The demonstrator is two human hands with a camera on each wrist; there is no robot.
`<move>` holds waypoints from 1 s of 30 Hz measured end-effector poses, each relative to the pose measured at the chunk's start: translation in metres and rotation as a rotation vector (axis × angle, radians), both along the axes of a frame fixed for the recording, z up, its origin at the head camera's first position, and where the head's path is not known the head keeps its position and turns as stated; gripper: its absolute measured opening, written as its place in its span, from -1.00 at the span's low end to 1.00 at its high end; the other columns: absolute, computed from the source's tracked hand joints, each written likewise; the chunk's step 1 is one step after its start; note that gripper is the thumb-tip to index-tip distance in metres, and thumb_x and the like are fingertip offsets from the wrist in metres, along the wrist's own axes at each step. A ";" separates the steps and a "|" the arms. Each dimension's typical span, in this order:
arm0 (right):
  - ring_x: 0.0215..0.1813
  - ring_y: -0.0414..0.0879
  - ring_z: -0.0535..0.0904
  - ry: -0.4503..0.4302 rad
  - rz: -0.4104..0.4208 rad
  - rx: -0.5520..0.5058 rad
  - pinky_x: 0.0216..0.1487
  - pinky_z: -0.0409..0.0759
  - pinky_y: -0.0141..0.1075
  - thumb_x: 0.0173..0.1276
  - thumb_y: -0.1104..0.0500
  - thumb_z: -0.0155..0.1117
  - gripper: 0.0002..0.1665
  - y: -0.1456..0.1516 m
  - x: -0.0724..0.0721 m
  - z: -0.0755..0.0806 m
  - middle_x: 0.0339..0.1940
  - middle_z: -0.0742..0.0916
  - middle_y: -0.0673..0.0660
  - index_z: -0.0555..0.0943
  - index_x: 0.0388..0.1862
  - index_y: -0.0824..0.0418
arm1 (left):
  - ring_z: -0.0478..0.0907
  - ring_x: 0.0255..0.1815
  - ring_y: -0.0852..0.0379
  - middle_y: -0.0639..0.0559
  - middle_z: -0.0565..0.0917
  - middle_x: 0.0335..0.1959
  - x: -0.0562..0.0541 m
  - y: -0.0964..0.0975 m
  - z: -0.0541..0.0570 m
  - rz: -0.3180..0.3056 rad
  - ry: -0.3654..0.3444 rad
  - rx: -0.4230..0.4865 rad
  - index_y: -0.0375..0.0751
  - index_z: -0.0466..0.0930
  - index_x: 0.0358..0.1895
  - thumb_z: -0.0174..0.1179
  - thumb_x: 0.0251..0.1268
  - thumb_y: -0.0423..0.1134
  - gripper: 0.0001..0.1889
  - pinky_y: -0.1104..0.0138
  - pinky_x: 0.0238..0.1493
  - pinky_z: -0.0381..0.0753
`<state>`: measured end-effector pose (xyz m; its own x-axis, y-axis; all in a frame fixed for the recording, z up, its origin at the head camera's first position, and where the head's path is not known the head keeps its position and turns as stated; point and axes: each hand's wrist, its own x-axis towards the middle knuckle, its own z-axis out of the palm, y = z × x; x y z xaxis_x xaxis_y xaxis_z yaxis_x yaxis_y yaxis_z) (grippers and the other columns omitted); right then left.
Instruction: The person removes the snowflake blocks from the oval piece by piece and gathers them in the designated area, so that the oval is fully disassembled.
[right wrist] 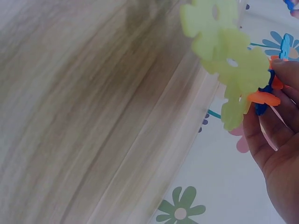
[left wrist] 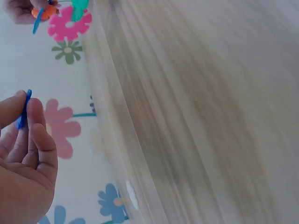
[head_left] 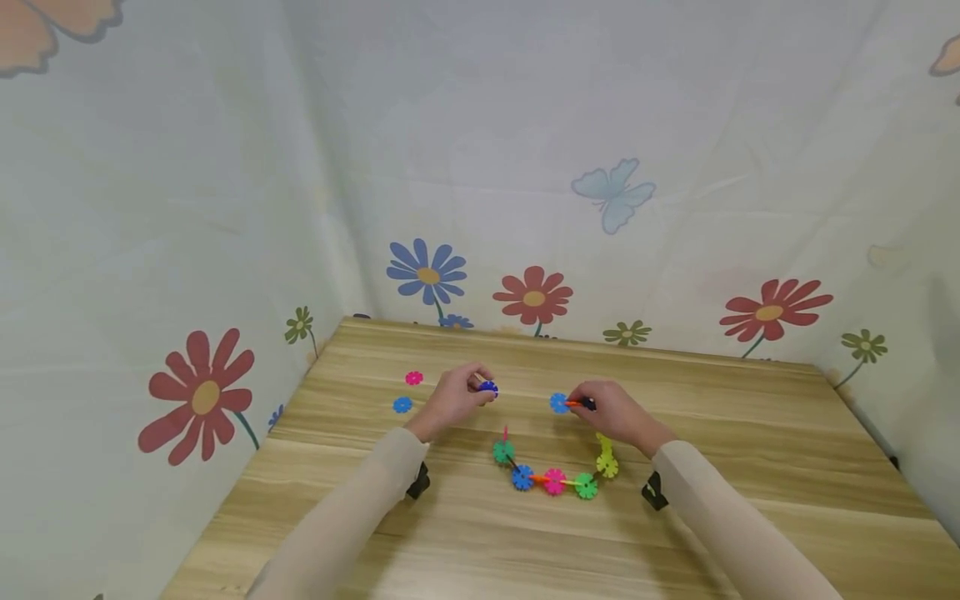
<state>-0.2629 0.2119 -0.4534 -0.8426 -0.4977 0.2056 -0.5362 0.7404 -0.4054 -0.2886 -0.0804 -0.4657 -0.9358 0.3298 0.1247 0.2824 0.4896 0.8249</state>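
My left hand (head_left: pixel 455 397) pinches a single dark blue notched plastic disc (head_left: pixel 489 390) between thumb and fingertips; the left wrist view shows this disc (left wrist: pixel 24 110) edge-on. Opposite it, my right hand (head_left: pixel 611 411) grips a few interlocked discs: a light blue disc (head_left: pixel 558 403) sticks out toward the left hand, with orange (right wrist: pixel 264 98) and dark blue (right wrist: pixel 266 84) ones at the fingers. A gap separates the two hands' discs. Below them curves a chain of joined discs, with green (head_left: pixel 504 452), blue (head_left: pixel 522 477), pink (head_left: pixel 555 482) and yellow (head_left: pixel 607 464) among them.
A loose pink disc (head_left: pixel 414 378) and a loose blue disc (head_left: pixel 402 405) lie on the wooden table (head_left: pixel 720 517), left of my left hand. A flower-printed cloth (head_left: pixel 480 167) hangs behind the table's back edge and along its sides.
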 end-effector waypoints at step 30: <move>-0.30 -0.21 0.55 -0.013 -0.003 -0.017 -0.20 0.58 -0.23 0.25 0.20 0.34 -0.90 0.002 0.002 0.000 -0.30 0.69 -0.05 0.67 -0.24 0.13 | 0.52 -0.31 0.13 0.01 0.59 -0.38 0.005 -0.076 -0.015 -0.034 -0.008 -0.300 -0.28 0.59 -0.22 0.44 -0.09 -0.46 -0.69 0.27 -0.20 0.55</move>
